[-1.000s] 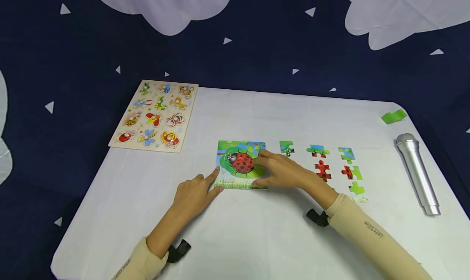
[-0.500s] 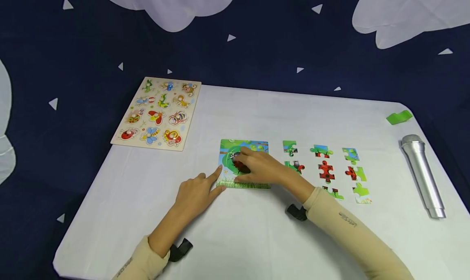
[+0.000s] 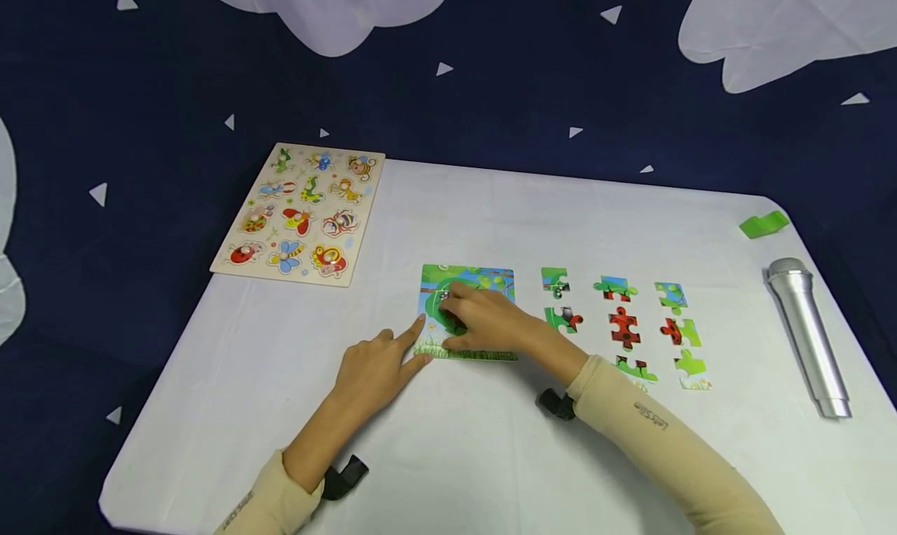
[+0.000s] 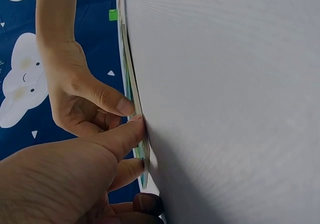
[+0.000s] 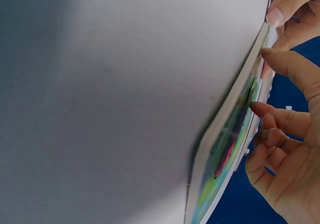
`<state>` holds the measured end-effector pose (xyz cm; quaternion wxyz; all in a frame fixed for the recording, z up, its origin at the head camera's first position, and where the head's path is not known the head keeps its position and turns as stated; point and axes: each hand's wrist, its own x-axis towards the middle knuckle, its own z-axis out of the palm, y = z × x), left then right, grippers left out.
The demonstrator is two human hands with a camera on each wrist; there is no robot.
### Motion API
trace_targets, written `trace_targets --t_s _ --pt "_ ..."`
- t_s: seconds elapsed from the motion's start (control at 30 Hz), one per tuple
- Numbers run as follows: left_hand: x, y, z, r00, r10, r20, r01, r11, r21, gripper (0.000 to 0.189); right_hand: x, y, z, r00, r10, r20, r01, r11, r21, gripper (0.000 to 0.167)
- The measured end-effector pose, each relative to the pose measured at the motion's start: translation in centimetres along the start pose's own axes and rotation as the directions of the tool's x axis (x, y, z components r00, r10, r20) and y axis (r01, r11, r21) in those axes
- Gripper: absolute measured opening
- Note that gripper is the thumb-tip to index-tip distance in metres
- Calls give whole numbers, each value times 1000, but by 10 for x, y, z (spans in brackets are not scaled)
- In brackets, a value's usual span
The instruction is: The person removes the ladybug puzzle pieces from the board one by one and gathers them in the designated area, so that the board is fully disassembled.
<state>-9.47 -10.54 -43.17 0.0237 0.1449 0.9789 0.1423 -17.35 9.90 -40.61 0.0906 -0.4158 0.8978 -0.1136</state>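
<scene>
A small square picture puzzle board [image 3: 494,277] with a ladybug scene lies flat on the table. My left hand [image 3: 371,373] rests at its left side, index finger and thumb extended against the edge and lower left corner. Over the board, my right hand [image 3: 489,319] touches the ladybug picture with its index fingertip, the thumb close to the lower edge. That hand hides most of the ladybug. In the right wrist view, the board [image 5: 202,159] is edge-on, with the index fingertip on its printed face and the other fingers loosely bent.
Several loose jigsaw pieces, including a red spotted piece [image 3: 624,329], lie in rows right of the board. Farther right are a silver microphone [image 3: 809,340] and a green strip [image 3: 764,225]. An insect peg puzzle [image 3: 297,212] sits at the back left.
My right hand has slid left across the board, from the ladybug's right side to over its body, uncovering loose pieces. My left hand has stayed at the board's edge.
</scene>
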Motion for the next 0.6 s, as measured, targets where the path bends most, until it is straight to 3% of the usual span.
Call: trace_targets --t_s 0.17,0.3,0.6 --pt "0 0 0 1000 2 1 -2 1000 0 58 4 -3 -2 999 31 40 -31 999 -14 48" --pt "1 -2 1 1000 0 3 0 1000 -4 57 8 -2 -2 998 9 55 -8 999 -32 50" --pt "1 -3 3 1000 -4 6 4 1000 -9 58 -3 11 -5 998 -57 -3 57 998 -28 51"
